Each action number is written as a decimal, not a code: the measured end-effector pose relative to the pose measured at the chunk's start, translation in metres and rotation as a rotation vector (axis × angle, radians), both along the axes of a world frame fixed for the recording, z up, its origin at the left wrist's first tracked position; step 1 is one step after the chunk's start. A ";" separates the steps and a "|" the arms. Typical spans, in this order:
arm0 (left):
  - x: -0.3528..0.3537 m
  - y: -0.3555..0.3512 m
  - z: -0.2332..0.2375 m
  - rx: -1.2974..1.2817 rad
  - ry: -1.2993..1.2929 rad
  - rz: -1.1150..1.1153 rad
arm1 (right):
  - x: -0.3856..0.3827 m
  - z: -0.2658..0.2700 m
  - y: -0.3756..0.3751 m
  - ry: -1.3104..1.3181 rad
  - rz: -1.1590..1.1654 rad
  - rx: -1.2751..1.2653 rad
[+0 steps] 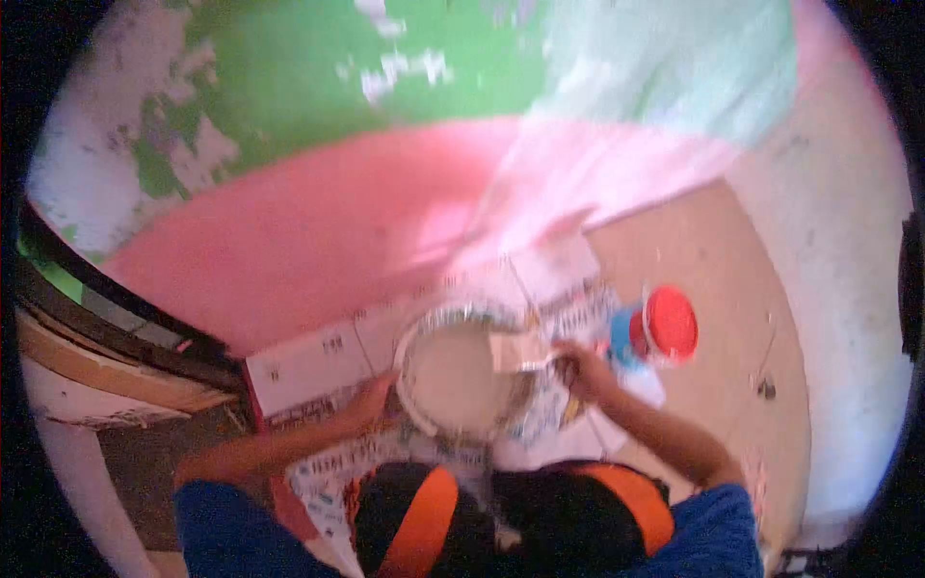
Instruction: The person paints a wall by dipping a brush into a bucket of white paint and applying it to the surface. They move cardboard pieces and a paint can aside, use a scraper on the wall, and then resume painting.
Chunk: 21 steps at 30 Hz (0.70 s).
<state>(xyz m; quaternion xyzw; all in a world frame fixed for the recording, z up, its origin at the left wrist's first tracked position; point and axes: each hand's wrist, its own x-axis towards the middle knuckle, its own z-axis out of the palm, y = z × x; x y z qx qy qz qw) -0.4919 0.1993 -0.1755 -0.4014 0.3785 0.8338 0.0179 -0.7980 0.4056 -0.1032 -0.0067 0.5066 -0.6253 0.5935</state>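
Observation:
A round bucket (405,409) holds a pale, creamy liquid that looks like paint (451,378). My left hand (383,393) is closed on the bucket's left side, its fingers partly hidden by the wall. In my right hand (581,372) is a wide paintbrush (522,353), gripped by the handle at the bucket's right edge. The brush lies roughly level, its pale head over the liquid; blur hides whether it touches the surface.
Printed sheets (328,482) and cardboard (303,371) cover the floor around the bucket. To the right lies a tub with a red lid (672,322) beside something blue (626,337). Ahead stands a green and pink wall (366,212) with peeling patches. A dark frame (135,299) is at left.

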 end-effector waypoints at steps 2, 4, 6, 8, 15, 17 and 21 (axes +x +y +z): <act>0.012 -0.007 0.023 -0.139 -0.045 -0.121 | 0.024 0.048 -0.027 0.089 -0.124 -0.068; 0.016 -0.021 0.040 -0.175 -0.034 -0.153 | 0.011 0.090 -0.055 0.204 -0.113 -0.209; 0.029 -0.034 0.052 -1.002 -0.085 -0.602 | 0.006 0.145 -0.076 0.369 -0.145 -0.310; 0.027 -0.060 0.069 -1.763 -0.042 -0.822 | 0.018 0.222 -0.099 0.566 -0.284 -0.619; -0.075 -0.065 0.334 -1.425 0.040 -0.033 | -0.007 0.354 -0.166 2.064 -0.024 -1.231; -0.089 -0.066 0.367 -1.513 0.078 -0.019 | -0.033 0.390 -0.186 2.257 -0.175 -1.288; -0.095 -0.055 0.404 -1.541 0.370 0.309 | -0.038 0.466 -0.191 2.271 -0.728 -1.323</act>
